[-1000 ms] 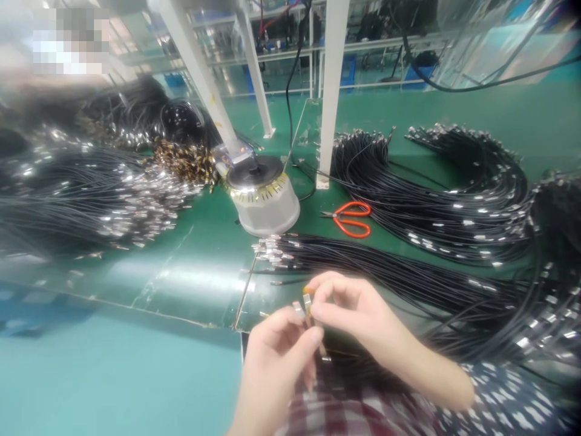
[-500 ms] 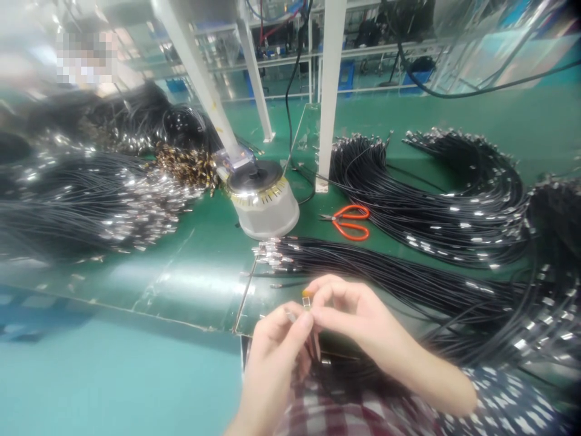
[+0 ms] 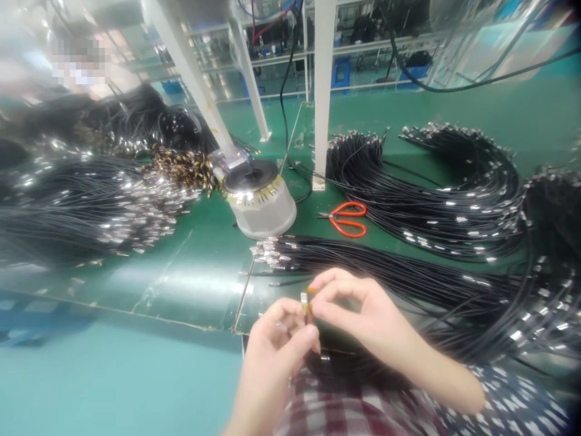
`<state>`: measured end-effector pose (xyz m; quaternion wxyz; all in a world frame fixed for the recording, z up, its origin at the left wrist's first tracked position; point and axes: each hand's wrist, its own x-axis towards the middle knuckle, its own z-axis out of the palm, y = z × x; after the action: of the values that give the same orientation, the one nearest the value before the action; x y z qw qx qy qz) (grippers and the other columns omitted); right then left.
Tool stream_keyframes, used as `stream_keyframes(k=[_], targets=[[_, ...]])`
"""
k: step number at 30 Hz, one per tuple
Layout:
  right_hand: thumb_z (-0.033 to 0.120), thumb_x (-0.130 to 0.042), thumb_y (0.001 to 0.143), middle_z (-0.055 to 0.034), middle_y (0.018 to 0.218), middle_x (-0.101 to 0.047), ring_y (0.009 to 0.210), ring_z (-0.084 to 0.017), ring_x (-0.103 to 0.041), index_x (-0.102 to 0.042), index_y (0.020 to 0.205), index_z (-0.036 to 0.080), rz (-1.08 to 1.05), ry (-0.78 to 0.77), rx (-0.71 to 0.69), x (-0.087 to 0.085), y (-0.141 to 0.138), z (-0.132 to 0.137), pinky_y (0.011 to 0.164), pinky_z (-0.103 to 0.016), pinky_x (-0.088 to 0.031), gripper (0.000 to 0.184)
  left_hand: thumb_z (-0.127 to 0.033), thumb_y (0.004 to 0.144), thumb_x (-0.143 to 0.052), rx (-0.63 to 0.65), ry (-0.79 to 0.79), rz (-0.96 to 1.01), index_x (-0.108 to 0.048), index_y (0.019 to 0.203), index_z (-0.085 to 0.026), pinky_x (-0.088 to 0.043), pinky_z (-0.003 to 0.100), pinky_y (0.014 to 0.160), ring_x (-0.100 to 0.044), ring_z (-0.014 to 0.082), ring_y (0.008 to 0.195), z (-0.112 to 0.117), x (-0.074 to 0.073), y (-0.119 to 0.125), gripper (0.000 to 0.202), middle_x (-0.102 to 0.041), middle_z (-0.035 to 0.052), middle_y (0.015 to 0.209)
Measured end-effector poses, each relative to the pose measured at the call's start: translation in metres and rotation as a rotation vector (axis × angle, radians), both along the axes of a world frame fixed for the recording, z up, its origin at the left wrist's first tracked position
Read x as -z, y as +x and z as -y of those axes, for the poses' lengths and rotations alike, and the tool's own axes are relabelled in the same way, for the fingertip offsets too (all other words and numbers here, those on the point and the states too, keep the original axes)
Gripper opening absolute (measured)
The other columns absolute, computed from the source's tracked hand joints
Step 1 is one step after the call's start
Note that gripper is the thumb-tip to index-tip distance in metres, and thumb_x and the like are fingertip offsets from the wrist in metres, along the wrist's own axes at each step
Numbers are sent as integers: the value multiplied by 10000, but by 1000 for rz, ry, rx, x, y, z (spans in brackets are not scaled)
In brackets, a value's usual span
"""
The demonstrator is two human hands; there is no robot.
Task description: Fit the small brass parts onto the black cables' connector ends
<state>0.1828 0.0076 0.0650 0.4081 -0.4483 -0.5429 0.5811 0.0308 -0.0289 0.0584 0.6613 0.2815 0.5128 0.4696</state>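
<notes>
My left hand (image 3: 279,348) is closed, its fingers curled around a thin black cable below a small metal connector (image 3: 304,298). My right hand (image 3: 351,303) pinches at the connector from the right, thumb and forefinger close together. A small yellow-orange bit (image 3: 310,289) shows at the right fingertips; its kind is too small to make out. Both hands are just above the table's front edge, over my lap. Behind them lies a bundle of black cables (image 3: 345,257) with silvery ends pointing left.
Orange-handled scissors (image 3: 347,219) lie beyond the bundle. A round white device with a black top (image 3: 263,212) stands left of them. Curved cable bundles (image 3: 436,209) fill the right; more cable heaps (image 3: 91,203) lie left. A white post (image 3: 323,97) rises from the green table (image 3: 181,284).
The connector has turned from showing an open frame to a narrower side. My left thumb has drawn down away from it, and the right fingers have shifted slightly. The view moved a little.
</notes>
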Motion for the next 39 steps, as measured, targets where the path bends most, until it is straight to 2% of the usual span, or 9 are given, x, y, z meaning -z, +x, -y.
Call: stream_keyframes(k=[3, 7, 12, 17, 20, 25, 29, 34, 39], targets=[[239, -705, 764, -51, 940, -653, 935, -218, -615, -716, 646, 200, 15, 5, 44, 1, -2, 3, 914, -389, -419, 125, -230, 657, -808, -47, -42, 0, -615, 670, -160, -334, 149, 464, -465, 66, 474, 1, -1, 1, 206, -606, -26, 522], [222, -709, 756, -48, 913, -659, 916, -213, -617, -707, 622, 196, 12, -4, 80, 0, -6, 4, 896, -380, -426, 137, -250, 674, -804, -82, -74, 55, -630, 684, -166, -410, 163, 509, -542, 94, 518, 3, 1, 3, 193, -655, -3, 538], [225, -712, 751, -45, 835, -658, 893, -208, -617, -697, 600, 190, -75, -94, 18, 6, -8, -1, 866, -366, -433, 155, -287, 716, -782, -47, -60, 50, -627, 654, -152, -376, 165, 477, -518, 88, 508, 4, 5, 3, 215, -669, 15, 561], [247, -739, 715, -36, 882, -620, 857, -182, -603, -685, 603, 182, -311, -214, -52, 17, -9, -5, 849, -350, -446, 140, -300, 721, -785, -7, -69, 121, -630, 668, -153, -349, 164, 466, -493, 82, 476, 3, 7, 3, 220, -647, 5, 513], [232, -720, 722, -42, 908, -611, 868, -188, -601, -662, 607, 176, -262, -126, -20, 18, -10, -4, 854, -367, -446, 141, -294, 749, -768, 19, -73, 155, -634, 680, -147, -368, 163, 493, -493, 77, 495, 2, 6, 4, 211, -624, -7, 519], [132, -690, 725, -44, 926, -634, 889, -199, -608, -637, 628, 176, 30, 164, 139, 13, -13, 4, 876, -387, -436, 118, -275, 735, -794, -4, -67, 127, -636, 733, -162, -347, 146, 483, -468, 59, 494, 3, 6, 3, 194, -591, -42, 540], [124, -693, 741, -34, 949, -645, 933, -204, -608, -642, 658, 189, 132, 257, 144, 12, -13, 8, 919, -404, -419, 117, -277, 731, -790, 0, -51, 37, -646, 711, -149, -381, 172, 499, -515, 84, 519, 4, 8, 1, 193, -635, -8, 572], [194, -730, 743, -45, 970, -634, 940, -199, -616, -680, 656, 186, -6, 90, -2, 12, -7, -2, 909, -378, -436, 101, -309, 754, -759, -12, -43, -21, -654, 675, -145, -383, 188, 489, -514, 100, 524, 7, 9, 0, 211, -675, 31, 593], [303, -824, 665, -32, 929, -640, 918, -187, -605, -724, 680, 189, -149, -97, -122, 16, -4, -14, 920, -363, -422, 153, -310, 774, -744, 11, -31, 12, -687, 704, -141, -360, 168, 477, -483, 82, 498, 8, 11, 0, 192, -699, 44, 587]])
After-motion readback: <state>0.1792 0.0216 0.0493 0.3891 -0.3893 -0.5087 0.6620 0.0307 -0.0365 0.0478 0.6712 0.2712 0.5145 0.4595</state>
